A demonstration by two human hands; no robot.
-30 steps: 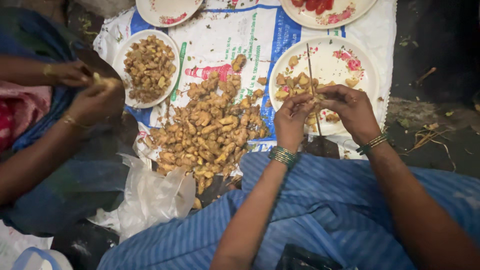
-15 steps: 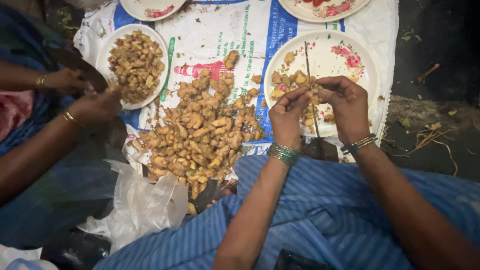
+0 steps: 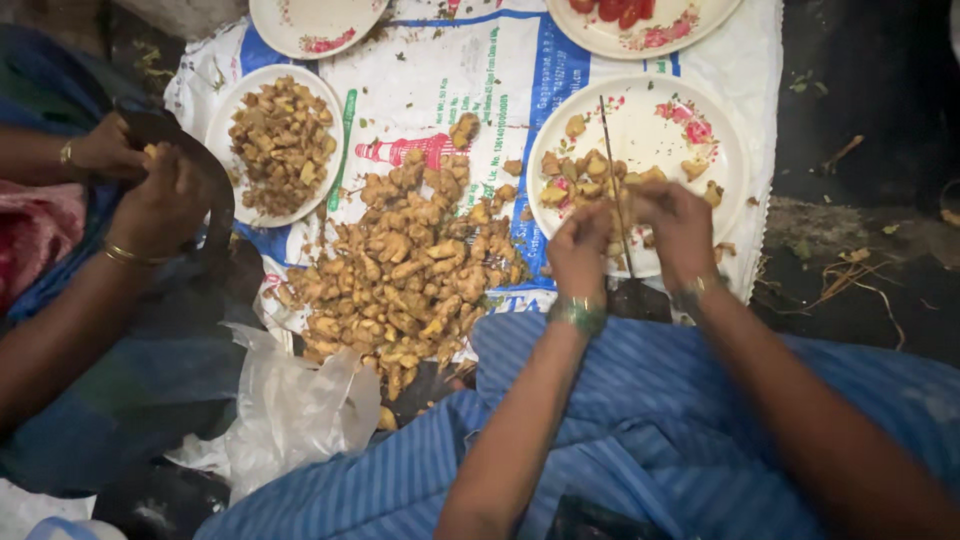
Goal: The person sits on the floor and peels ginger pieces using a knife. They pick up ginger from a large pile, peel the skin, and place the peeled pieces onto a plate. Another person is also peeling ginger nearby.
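Both the left hand [image 3: 580, 245] and right hand [image 3: 680, 225] pinch 1 ginger piece [image 3: 622, 205] against an upright blade [image 3: 612, 170], so cuttings drop onto the floral plate [image 3: 720, 170].

Tan ginger [image 3: 405, 270]; white plate [image 3: 700, 105], pink floral rim; white sack [image 3: 450, 70], blue stripe; blue-striped cloth [image 3: 640, 400]; green bangle [image 3: 580, 315].

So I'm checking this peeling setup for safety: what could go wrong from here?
1. The left hand and right hand work a ginger piece against the upright blade; a slip could cut a finger.
2. The ginger pile reaches the sack's edge; pieces may roll onto the ground.
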